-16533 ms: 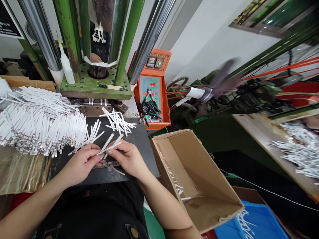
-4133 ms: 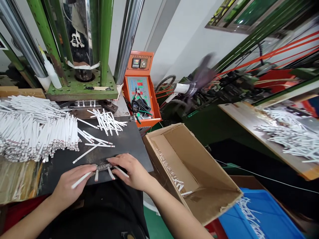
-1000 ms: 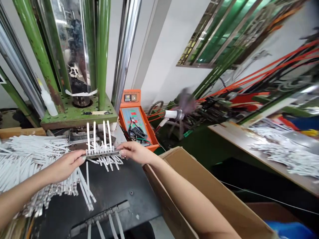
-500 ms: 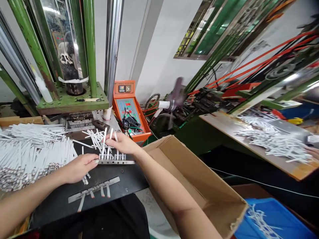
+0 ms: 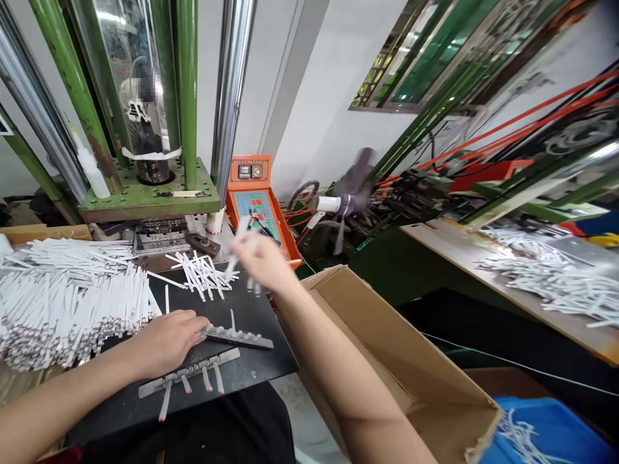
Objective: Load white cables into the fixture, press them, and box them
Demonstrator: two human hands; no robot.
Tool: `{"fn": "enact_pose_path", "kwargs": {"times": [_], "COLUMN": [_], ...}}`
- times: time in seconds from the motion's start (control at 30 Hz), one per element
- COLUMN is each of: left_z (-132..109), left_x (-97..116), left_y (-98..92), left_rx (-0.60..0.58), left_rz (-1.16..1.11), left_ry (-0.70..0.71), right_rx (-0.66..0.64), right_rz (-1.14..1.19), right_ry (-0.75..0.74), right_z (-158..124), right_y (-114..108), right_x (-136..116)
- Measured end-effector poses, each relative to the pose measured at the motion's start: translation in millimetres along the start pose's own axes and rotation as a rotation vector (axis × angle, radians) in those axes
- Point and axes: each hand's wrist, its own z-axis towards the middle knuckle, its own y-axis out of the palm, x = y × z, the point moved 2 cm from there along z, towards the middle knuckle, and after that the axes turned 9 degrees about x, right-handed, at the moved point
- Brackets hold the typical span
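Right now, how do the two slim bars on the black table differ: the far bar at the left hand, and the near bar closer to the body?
The left hand covers one end of the far bar; the near bar shows both ends.
One white strip points away from the body at the far bar; four strips point toward it from the near bar.
Both bars are narrow and grey.

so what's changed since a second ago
The right hand has released the right end of the rear metal bar and moved forward, carrying blurred white strips; the bar now shows one standing strip, not four. The left hand, still on the bar's left end, has brought it nearer the front metal bar. The front bar's four strips and the big strip heap are unchanged.
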Motion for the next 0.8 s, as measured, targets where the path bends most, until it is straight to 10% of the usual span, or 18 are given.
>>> {"fn": "enact_pose_path", "kwargs": {"times": [0.07, 0.27, 0.37, 0.47, 0.6, 0.8], "left_z": [-0.6, 0.4, 10.3, 11.2, -21.0, -73.7], "left_x": [-1.5, -4.1, -0.8, -4.0, -19.5, -10.8], "left_y": [3.1, 8.4, 11.0, 8.0, -15.8, -11.6], "left_rx": [0.034, 0.064, 0.084, 0.094, 0.062, -0.179], "left_rz": [0.043, 0.073, 0.070, 0.031, 0.009, 0.129], "left_ry": [0.038, -0.021, 0.012, 0.057, -0.057, -0.161], "right_rx": [-0.273, -0.489, -0.269, 0.092, -0.145, -0.214], "right_rz": [-0.257, -0.269, -0.299, -0.367, -0.622, -0.315], "right_ry": [0.036, -0.155, -0.133, 0.216, 0.492, -0.046], "right_z": [6.2, -69.0, -103.0, -118.5, -146.2, -172.4], "right_y": [21.3, 35.2, 7.7, -41.1, -78.6, -27.9], "right_x": [-2.4, -18.8, -8.2, 25.6, 65.3, 15.5]}}
